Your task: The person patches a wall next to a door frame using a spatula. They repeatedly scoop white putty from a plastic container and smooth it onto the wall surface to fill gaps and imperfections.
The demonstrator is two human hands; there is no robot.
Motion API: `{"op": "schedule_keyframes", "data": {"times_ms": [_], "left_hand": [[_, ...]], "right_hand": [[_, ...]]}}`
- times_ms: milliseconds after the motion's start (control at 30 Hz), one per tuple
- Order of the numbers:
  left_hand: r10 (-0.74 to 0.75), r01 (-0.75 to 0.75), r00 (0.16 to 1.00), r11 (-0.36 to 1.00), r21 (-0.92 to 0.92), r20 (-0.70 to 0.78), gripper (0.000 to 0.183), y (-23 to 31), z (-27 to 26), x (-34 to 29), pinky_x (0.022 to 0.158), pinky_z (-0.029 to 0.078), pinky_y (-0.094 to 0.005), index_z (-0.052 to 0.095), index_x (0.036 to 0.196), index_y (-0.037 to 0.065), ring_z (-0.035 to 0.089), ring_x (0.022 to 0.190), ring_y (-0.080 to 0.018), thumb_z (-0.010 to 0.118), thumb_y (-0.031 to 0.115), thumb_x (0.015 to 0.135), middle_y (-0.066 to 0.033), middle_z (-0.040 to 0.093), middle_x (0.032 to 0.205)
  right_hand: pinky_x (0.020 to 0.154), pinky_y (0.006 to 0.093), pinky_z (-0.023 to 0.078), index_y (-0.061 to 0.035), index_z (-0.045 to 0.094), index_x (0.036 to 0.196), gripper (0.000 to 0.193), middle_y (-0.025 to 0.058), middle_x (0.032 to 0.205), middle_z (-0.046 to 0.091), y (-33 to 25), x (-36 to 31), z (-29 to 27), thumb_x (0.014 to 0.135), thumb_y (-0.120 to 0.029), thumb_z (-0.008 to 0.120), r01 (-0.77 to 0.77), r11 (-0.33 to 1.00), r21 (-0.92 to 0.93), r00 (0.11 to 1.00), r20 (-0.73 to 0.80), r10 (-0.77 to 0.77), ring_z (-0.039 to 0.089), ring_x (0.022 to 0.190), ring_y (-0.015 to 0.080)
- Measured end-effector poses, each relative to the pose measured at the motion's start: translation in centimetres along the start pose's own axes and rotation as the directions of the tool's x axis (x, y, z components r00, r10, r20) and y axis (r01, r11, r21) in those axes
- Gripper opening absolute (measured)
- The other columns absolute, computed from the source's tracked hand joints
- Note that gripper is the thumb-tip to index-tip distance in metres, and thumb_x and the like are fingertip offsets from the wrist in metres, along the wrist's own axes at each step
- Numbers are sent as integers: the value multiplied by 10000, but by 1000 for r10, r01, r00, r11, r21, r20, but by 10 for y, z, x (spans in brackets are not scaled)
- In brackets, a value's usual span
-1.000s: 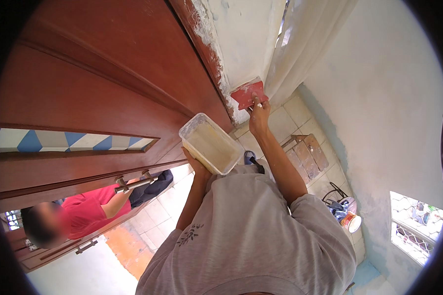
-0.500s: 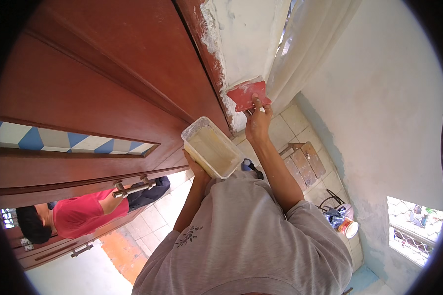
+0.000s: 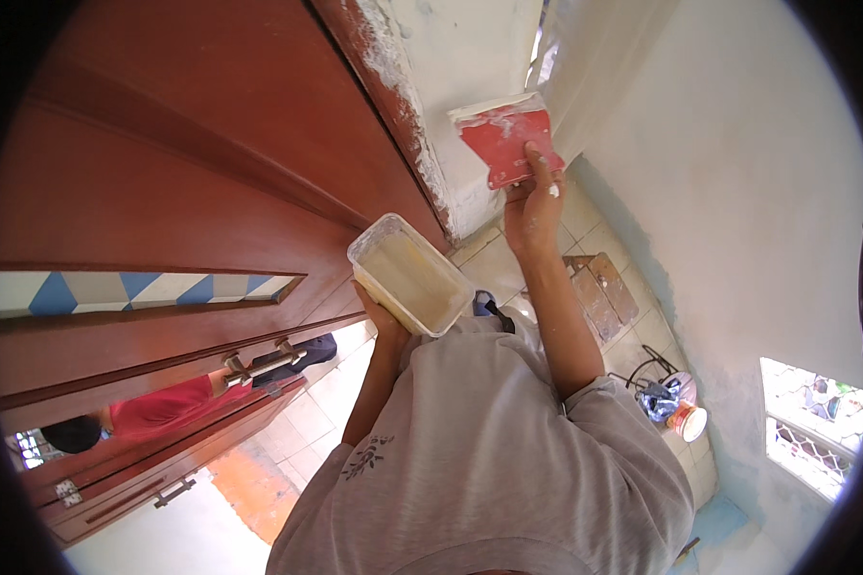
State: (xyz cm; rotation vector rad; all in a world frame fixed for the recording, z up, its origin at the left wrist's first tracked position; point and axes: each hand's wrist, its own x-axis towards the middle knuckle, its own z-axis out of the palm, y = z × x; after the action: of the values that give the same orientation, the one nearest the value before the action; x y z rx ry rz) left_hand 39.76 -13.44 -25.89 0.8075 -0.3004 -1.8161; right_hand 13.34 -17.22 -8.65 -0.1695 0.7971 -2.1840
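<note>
A red putty spreader (image 3: pixel 510 144), smeared with white paste along its far edge, is gripped in my right hand (image 3: pixel 535 196). My thumb lies on its face, and a white blob sticks to the hand. The spreader is in front of the narrow white wall strip (image 3: pixel 465 57) beside the door frame; whether it touches the wall, I cannot tell. My left hand (image 3: pixel 384 316) grasps a clear rectangular plastic tub (image 3: pixel 411 274) by its side, close to my body. Pale residue coats the inside of the tub.
To the left is a reddish-brown wooden door (image 3: pixel 192 125) with a metal handle (image 3: pixel 264 364). Past it stands a person in a pink top (image 3: pixel 168 407). A small wooden stool (image 3: pixel 604 297) and a paint-stained bucket (image 3: pixel 687 420) stand on the tiled floor at right, near the wall (image 3: pixel 748 192).
My right hand has moved up and to the right with the spreader. The tub has shifted only slightly. Beyond the door, less of the person in pink shows.
</note>
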Motion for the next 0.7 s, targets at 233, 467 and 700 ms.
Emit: {"op": "schedule_keyframes", "data": {"times_ms": [233,467,700], "left_hand": [[41,-8,985,981,193,-167,815,6,-2,-23,1174,411,-478,387,1574,181,478,1405,-322,257,762,1017,-86,457,1574],[-105,151,965,972,182,-241,839,7,2,-44,1163,416,-456,396,1567,172,489,1387,-305,292,782,1001,-79,471,1556],[-54,97,982,967,234,-183,829,-2,2,-45,1149,425,-458,408,1557,163,503,1364,-302,308,772,1004,-70,492,1531]], "right_hand": [[798,366,613,-46,620,1175,223,89,1065,704,63,48,-186,1005,-187,653,-228,907,-354,959,-240,148,713,920,200],[708,382,619,-27,607,1162,197,119,1032,697,186,87,-305,978,-86,569,-467,692,-550,881,-357,311,710,884,215],[636,428,604,56,647,1020,168,163,913,716,192,158,-205,879,18,564,-370,671,-643,927,-301,223,721,766,268]]}}
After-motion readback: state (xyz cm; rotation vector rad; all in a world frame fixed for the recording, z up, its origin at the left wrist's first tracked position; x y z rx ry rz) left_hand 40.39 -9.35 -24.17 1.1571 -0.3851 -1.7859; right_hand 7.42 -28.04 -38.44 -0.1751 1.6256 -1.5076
